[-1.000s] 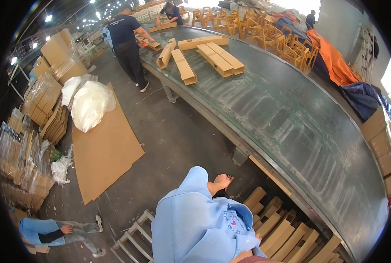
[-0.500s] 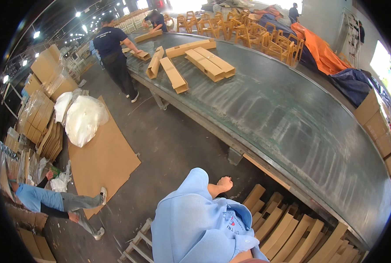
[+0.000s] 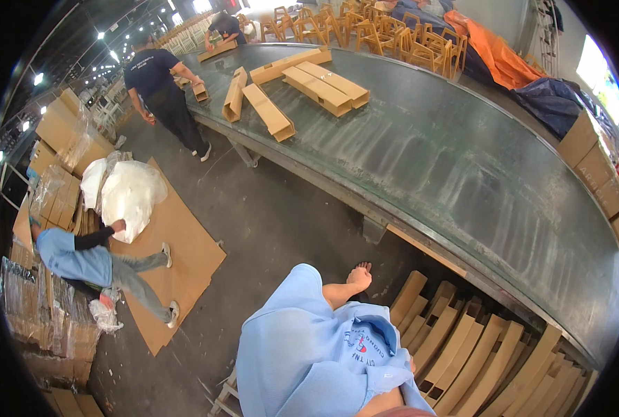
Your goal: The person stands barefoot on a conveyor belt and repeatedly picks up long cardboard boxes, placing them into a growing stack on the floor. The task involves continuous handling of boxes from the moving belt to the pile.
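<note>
My left hand point(image 3: 359, 276) is held out beyond the blue shirt front, over the floor beside the conveyor table. Its fingers are loosely curled in, and nothing shows in them. Only a sliver of my right hand point(image 3: 412, 365) shows past the shirt, close to the long narrow cardboard boxes point(image 3: 440, 335) standing in rows under the table edge. The shirt hides its fingers. On the dark green conveyor table point(image 3: 448, 160), several long cardboard boxes point(image 3: 318, 89) lie at the far end, well away from both hands.
A worker in dark clothes point(image 3: 158, 83) stands at the table's far left, another person point(image 3: 224, 28) beyond. A person in light blue point(image 3: 80, 251) steps on a flat cardboard sheet point(image 3: 184, 257) beside white wrapped bundles point(image 3: 127, 198). Wooden chair frames point(image 3: 386, 35) stand behind the table.
The person in light blue has straightened up and stepped toward the white bundles. The far worker has shifted left, drawing one arm back. My left hand has moved slightly up; my view has turned a little.
</note>
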Demonstrator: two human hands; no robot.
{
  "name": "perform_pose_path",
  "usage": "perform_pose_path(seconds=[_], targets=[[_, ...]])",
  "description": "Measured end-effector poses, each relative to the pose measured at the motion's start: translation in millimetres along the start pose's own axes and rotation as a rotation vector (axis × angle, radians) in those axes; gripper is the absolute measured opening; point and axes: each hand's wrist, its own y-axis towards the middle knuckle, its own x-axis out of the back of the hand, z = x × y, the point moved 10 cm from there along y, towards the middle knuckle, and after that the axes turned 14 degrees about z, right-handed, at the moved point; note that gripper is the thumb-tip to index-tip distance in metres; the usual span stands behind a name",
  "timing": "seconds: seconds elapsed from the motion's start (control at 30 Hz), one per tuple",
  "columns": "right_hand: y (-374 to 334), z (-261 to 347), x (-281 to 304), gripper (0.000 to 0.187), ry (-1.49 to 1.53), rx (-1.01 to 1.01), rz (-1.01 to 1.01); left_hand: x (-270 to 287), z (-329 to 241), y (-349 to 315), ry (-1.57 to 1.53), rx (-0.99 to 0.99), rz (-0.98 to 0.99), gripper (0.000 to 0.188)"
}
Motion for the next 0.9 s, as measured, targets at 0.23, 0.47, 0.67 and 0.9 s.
perform_pose_path(seconds=[0.23, 0.47, 0.67, 0.9], targets=[[49, -23, 13, 0.05, 0.26, 0.037, -0.055, 32, 12, 13, -0.111, 0.103, -0.044, 0.032], [0, 10, -8, 0.046, 0.509, -0.053, 0.03, 60, 61, 7, -0.132, 0.174, -0.045, 0.032], [-25, 52, -22, 0.048, 0.102, 0.239, -0.012, 74, 48, 5, -0.141, 0.072, -0.062, 0.036], [4, 59, -47, 0.024, 0.507, 0.286, 0.187, 99, 10, 23, -0.104, 0.019, -0.139, 0.058]])
